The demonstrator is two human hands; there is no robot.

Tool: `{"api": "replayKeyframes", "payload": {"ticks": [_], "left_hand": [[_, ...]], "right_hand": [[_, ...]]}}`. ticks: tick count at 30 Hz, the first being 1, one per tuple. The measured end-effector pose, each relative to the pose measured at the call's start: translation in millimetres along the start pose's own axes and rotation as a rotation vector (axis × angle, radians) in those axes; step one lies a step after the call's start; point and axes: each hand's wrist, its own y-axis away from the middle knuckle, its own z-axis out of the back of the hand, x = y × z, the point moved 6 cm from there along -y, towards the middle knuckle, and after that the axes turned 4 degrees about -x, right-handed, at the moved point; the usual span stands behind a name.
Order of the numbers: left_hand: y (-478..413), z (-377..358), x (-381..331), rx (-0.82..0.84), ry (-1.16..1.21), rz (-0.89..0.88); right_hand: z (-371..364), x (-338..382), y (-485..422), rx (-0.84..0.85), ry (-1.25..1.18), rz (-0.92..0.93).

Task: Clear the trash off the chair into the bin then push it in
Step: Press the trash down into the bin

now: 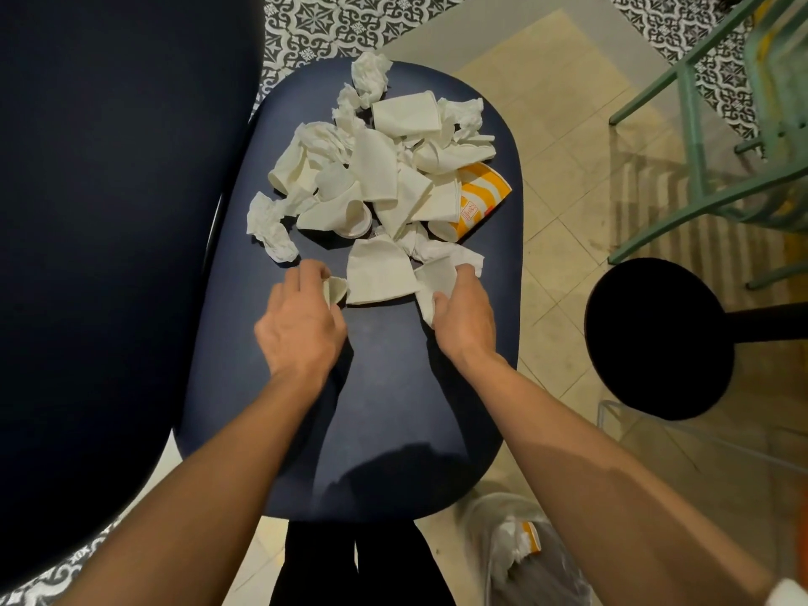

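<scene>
Here my left hand (301,325) pinches a small crushed cup (336,290) and my right hand (463,317) grips a flattened cup (437,279) at the trash pile (380,168)'s lower edge. Bare chair seat (384,408) lies below, with the bin (524,562) lower right.

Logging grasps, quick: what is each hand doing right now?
Left hand: pinches a small crushed cup.
Right hand: grips a crumpled white paper.

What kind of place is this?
Probably a café or fast-food eatery: used paper cups and napkins heaped on a chair, patterned floor tiles, and a stool nearby.
</scene>
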Motion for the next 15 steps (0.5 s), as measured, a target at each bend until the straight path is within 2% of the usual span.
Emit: {"api": "replayKeyframes", "payload": {"ticks": [6,10,13,15], "left_hand": [[11.7,3.0,-17.3,-0.024,0.057,-0.055],[23.6,5.5,-25.2,-0.028,0.194,-0.084],[35.3,10.0,-28.3,-0.027,0.360,-0.001],[43.7,14.3,-26.8,-0.036,0.379,0.061]], "right_hand": [[21.8,-5.3,9.3,-0.135,0.026,0.049],[28.4,-14.1,24.9,-0.146,-0.023,0.038],[30.6,-23.4,43.4,-0.162,-0.053,0.048],[29.4,-29.8,57.7,-0.174,-0.063,0.048]]}}
